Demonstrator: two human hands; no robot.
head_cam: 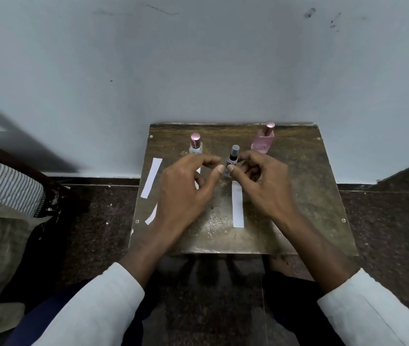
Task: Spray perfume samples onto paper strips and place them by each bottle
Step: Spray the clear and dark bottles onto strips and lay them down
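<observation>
Our right hand curls its thumb and fingers around the small dark bottle at the bench's middle, while our left hand hovers just beside it, fingers loosely bent and holding nothing. Directly nearer us lies 1 paper strip. Further out stand 2 pink-capped bottles, the clear bottle left and the pink bottle right, on the worn bench.

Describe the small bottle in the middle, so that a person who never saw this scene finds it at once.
On the brown table against the pale wall stand three bottles in a row. The small dark bottle is the middle one, between the left hand and the right hand. Its cap is grey, while the clear bottle and the pink bottle have pink caps.
</observation>
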